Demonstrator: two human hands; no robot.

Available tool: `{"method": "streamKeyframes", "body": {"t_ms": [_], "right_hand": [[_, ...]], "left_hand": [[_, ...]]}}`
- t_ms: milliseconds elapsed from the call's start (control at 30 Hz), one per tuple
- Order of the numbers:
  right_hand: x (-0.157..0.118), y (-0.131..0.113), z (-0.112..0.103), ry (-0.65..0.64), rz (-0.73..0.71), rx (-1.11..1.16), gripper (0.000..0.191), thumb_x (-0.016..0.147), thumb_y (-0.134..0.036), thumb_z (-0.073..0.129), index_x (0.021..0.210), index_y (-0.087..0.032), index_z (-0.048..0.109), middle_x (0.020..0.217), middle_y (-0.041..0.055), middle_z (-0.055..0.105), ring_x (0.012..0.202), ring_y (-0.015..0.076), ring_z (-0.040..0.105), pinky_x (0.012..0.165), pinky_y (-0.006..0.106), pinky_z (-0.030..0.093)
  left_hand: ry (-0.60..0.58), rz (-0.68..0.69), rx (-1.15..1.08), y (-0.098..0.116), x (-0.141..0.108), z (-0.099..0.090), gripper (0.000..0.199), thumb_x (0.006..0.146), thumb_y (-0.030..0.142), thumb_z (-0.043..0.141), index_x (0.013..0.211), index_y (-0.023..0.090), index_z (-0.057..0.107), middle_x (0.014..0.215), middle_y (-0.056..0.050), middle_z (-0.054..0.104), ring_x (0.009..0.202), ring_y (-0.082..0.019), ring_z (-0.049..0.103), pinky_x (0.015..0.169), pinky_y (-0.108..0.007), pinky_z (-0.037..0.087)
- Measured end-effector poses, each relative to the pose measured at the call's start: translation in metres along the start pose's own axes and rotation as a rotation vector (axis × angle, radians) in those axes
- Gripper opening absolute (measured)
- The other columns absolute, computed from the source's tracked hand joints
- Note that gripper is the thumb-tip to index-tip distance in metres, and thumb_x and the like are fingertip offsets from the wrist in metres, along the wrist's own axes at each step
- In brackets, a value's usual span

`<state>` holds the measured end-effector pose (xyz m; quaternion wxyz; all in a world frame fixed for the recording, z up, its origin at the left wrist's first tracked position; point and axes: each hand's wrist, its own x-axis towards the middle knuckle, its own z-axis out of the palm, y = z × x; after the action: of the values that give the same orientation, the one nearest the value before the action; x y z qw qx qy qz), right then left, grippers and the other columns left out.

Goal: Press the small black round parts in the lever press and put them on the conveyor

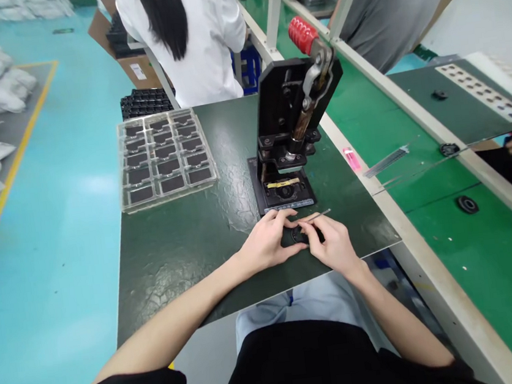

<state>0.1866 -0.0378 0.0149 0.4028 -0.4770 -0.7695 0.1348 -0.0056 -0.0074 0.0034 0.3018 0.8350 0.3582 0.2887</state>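
Near the front edge of the dark green tabletop [182, 240], both my hands work close together. My left hand [268, 240] curls its thumb and fingers around the sides of a small black round part [296, 234], which is partly hidden. Over the same part, my right hand [334, 243] pinches a thin grey strip [321, 214] that points up to the right; its lower end is hidden by the fingers. Just beyond my hands stands a black hand press [278, 146] with a red-gripped lever [303, 35]. A yellow strip [283, 183] lies across its base.
Left of the press sits a clear plastic tray [211, 178] with several dark pieces in compartments. On the right, a green conveyor [425, 179] carries a bundle of thin strips [386, 162], round black parts [467, 204] and a pink item [351, 159] at its edge. Other people sit ahead and across.
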Motion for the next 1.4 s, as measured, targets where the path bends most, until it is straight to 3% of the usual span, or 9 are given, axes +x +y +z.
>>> {"method": "streamKeyframes", "body": {"t_ms": [200,333,400,500,600,800,1067,1267,1400], "right_hand": [[0.003,-0.002,0.002,-0.023,0.071,0.062,0.027,0.102,-0.024,0.052,0.077,-0.021,0.059,0.07,0.003,0.065,0.063,0.0157,0.064,0.062,0.027,0.052],[0.004,-0.006,-0.012,0.352,0.213,0.19,0.022,0.106,-0.027,0.05,0.098,-0.02,0.069,0.07,0.0008,0.065,0.053,0.0122,0.059,0.052,0.025,0.049],[0.005,-0.004,-0.023,0.471,0.167,0.097,0.022,0.106,-0.024,0.05,0.112,-0.022,0.071,0.077,0.0028,0.07,0.058,0.0137,0.063,0.057,0.028,0.054],[0.004,0.003,-0.039,0.293,-0.022,-0.108,0.031,0.102,-0.016,0.051,0.123,-0.024,0.072,0.105,0.0087,0.078,0.089,0.0221,0.075,0.082,0.039,0.063],[0.001,0.009,-0.045,0.182,-0.1,-0.178,0.04,0.099,-0.009,0.05,0.129,-0.025,0.071,0.121,0.0093,0.076,0.109,0.0258,0.074,0.095,0.046,0.062],[-0.006,0.004,-0.043,0.276,-0.113,-0.2,0.037,0.095,-0.006,0.059,0.125,-0.024,0.07,0.107,0.0095,0.079,0.096,0.0251,0.075,0.085,0.045,0.063],[-0.024,-0.001,-0.033,0.328,-0.048,0.015,0.033,0.09,-0.004,0.069,0.116,-0.022,0.061,0.093,0.0047,0.078,0.081,0.0208,0.079,0.074,0.036,0.065],[-0.019,0.007,-0.026,0.069,0.079,0.076,0.012,0.098,-0.014,0.063,0.096,-0.021,0.073,0.098,0.0062,0.079,0.09,0.0198,0.077,0.082,0.034,0.064],[-0.015,0.007,-0.021,0.223,0.218,0.196,0.014,0.097,-0.022,0.068,0.085,-0.02,0.075,0.091,0.0073,0.079,0.086,0.0203,0.076,0.077,0.033,0.064]], "left_hand": [[0.013,-0.01,-0.009,-0.005,0.001,0.005,0.064,0.08,0.042,0.084,0.128,0.022,0.046,0.105,-0.005,0.074,0.114,-0.029,0.069,0.097,-0.045,0.058],[0.019,-0.006,-0.01,-0.005,0.001,0.005,0.065,0.079,0.045,0.087,0.124,0.022,0.046,0.103,-0.004,0.075,0.111,-0.028,0.07,0.096,-0.044,0.057],[0.018,-0.006,-0.008,-0.005,0.001,0.005,0.067,0.079,0.045,0.087,0.125,0.022,0.045,0.101,-0.003,0.075,0.111,-0.029,0.07,0.097,-0.045,0.057],[0.015,-0.014,-0.002,-0.004,0.001,0.004,0.067,0.08,0.045,0.086,0.127,0.022,0.045,0.103,-0.003,0.075,0.112,-0.029,0.069,0.097,-0.045,0.056],[0.007,-0.023,-0.002,-0.004,0.001,0.003,0.067,0.08,0.046,0.087,0.127,0.023,0.046,0.104,-0.003,0.075,0.114,-0.029,0.069,0.097,-0.045,0.056],[0.008,-0.007,-0.002,-0.003,0.001,0.002,0.066,0.081,0.045,0.086,0.128,0.022,0.046,0.104,-0.004,0.075,0.114,-0.029,0.069,0.097,-0.046,0.057],[0.004,0.008,0.011,-0.001,0.0,-0.001,0.064,0.082,0.044,0.086,0.127,0.022,0.046,0.108,-0.005,0.076,0.112,-0.029,0.067,0.096,-0.045,0.056],[-0.004,0.008,0.013,0.001,0.001,-0.002,0.063,0.083,0.044,0.085,0.128,0.022,0.046,0.108,-0.005,0.076,0.112,-0.029,0.067,0.097,-0.046,0.056],[-0.007,0.002,0.01,0.0,0.001,-0.001,0.063,0.082,0.044,0.085,0.127,0.022,0.046,0.108,-0.005,0.076,0.113,-0.029,0.067,0.097,-0.045,0.056]]}}
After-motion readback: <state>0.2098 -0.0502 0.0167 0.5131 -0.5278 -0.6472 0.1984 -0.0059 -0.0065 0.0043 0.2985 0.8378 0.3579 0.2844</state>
